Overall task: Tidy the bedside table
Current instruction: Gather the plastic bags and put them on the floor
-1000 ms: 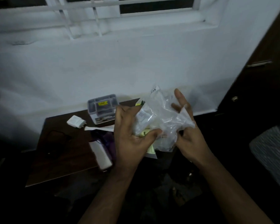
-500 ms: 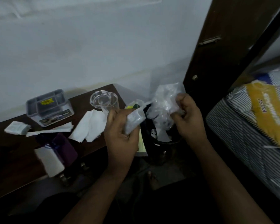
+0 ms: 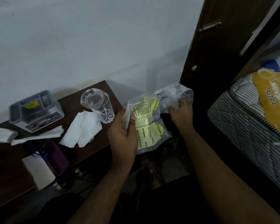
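Clear plastic fills both of my hands: my left hand, palm inward and thumb on top, pinches a yellow-labelled packet just off the bedside table's right edge. My right hand, knuckles up, closes on crumpled clear wrapping beside the dark door. On the table, near its back right corner, stands a cut-glass tumbler, white tissues beside it.

The dark wooden bedside table is crowded: a clear cut-glass tumbler, crumpled white tissues and a grey plastic organiser box fill its top. Bare wood shows only along the near edge
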{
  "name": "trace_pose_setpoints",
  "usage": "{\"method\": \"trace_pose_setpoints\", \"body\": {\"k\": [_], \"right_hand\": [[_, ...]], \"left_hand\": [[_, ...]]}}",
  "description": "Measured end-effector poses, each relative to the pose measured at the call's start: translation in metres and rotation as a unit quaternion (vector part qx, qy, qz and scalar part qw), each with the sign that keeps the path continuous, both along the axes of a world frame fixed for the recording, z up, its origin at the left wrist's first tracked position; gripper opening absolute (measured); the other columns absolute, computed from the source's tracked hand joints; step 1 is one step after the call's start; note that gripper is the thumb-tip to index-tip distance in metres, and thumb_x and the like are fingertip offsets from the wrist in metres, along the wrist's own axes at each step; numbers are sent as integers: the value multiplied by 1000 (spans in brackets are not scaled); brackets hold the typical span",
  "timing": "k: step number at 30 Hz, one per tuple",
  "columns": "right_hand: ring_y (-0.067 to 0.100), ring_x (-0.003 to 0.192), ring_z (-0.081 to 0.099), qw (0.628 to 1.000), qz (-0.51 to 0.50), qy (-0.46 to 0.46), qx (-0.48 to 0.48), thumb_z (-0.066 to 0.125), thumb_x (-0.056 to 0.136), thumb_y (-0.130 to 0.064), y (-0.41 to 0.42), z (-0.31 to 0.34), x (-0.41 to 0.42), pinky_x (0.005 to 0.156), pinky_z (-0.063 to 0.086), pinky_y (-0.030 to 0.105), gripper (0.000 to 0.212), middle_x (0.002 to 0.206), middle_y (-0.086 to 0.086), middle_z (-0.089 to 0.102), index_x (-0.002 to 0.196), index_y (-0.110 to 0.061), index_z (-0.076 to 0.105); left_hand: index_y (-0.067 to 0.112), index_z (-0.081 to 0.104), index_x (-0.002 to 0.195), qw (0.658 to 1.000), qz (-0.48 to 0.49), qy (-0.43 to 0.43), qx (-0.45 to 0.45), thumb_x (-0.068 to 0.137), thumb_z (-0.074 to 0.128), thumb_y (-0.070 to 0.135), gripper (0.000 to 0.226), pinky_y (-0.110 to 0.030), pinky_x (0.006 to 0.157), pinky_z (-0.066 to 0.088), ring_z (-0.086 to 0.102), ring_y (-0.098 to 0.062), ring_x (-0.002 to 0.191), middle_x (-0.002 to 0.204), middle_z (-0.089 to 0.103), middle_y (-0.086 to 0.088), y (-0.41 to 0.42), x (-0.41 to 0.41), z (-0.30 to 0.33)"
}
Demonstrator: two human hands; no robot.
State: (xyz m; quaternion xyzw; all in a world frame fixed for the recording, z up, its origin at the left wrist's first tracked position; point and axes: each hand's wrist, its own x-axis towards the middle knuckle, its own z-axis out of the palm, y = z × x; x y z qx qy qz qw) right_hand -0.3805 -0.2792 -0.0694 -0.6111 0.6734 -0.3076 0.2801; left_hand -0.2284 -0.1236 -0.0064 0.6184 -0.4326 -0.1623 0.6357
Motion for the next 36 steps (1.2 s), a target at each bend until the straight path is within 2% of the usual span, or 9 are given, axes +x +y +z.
{"method": "trace_pose_setpoints", "body": {"k": [3, 6, 11, 13, 17, 21, 28, 32, 36], "right_hand": [[38, 129, 53, 984, 63, 22, 165, 76, 86, -42, 3, -14, 0, 100, 49, 39, 80, 145, 21, 50, 147, -4, 40], [43, 132, 49, 983, 91, 58, 148, 65, 96, -42, 6, -11, -3, 100, 46, 43, 75, 150, 26, 42, 152, -2, 34], [26, 117, 67, 920, 212, -270, 190, 45, 97, -61, 35, 32, -1, 93, 57, 38, 46, 132, 9, 66, 134, -35, 55], [26, 122, 65, 883, 313, -285, 203, 54, 98, -45, 47, 40, -2, 87, 58, 30, 46, 135, 11, 64, 143, -44, 42], [5, 124, 62, 834, 440, -269, 196, 65, 96, -5, 64, 41, 0, 92, 52, 19, 66, 131, -13, 66, 150, -28, 36], [9, 115, 66, 863, 407, -271, 129, 69, 94, -2, 66, 44, 12, 95, 54, 24, 55, 125, 0, 68, 143, -10, 46], [14, 96, 73, 957, 229, -179, -17, 82, 86, -15, 42, 38, -3, 81, 56, 29, 30, 103, 5, 76, 112, -7, 70], [31, 94, 70, 992, 47, -104, -60, 78, 87, -21, 15, 24, -25, 81, 57, 45, 26, 96, 15, 72, 100, -2, 67], [35, 101, 62, 998, 27, -1, -63, 73, 86, -13, 6, 8, -24, 82, 41, 21, 32, 116, 17, 58, 116, -9, 65]], "left_hand": [[37, 63, 115, 1000, -1, -9, 20, 103, 58, 11, 29, -9, 82, 52, 68, 9, 97, 100, 71, 32, -3, 3, -9], [26, 66, 126, 999, 6, -4, 43, 101, 59, 9, 32, -16, 92, 52, 65, 12, 104, 104, 69, 30, -7, 4, -16], [58, 67, 103, 997, -15, 22, 67, 96, 58, 10, 49, -3, 74, 48, 66, 18, 87, 90, 68, 44, -10, -3, -14], [63, 67, 96, 996, -23, 41, 77, 95, 57, 15, 49, -6, 72, 50, 68, 15, 84, 88, 71, 39, -13, -7, -15], [21, 74, 110, 989, -31, 101, 98, 95, 67, 17, 17, -40, 87, 61, 76, -14, 95, 99, 79, 4, -17, -8, -28], [11, 72, 110, 980, -49, 143, 126, 82, 76, 11, 29, -55, 88, 60, 76, -28, 98, 103, 79, -9, -23, -7, -30], [15, 55, 113, 967, -57, 156, 192, 79, 83, -3, 48, -23, 65, 54, 64, -17, 82, 101, 67, -8, -35, -2, -43], [22, 66, 106, 958, -113, 168, 203, 96, 71, 10, 16, -20, 63, 56, 70, -17, 88, 99, 73, -4, -46, -7, -45], [20, 70, 110, 961, -148, 127, 194, 95, 73, 11, 18, -18, 78, 55, 71, -12, 95, 103, 75, -3, -52, -18, -51]]}}
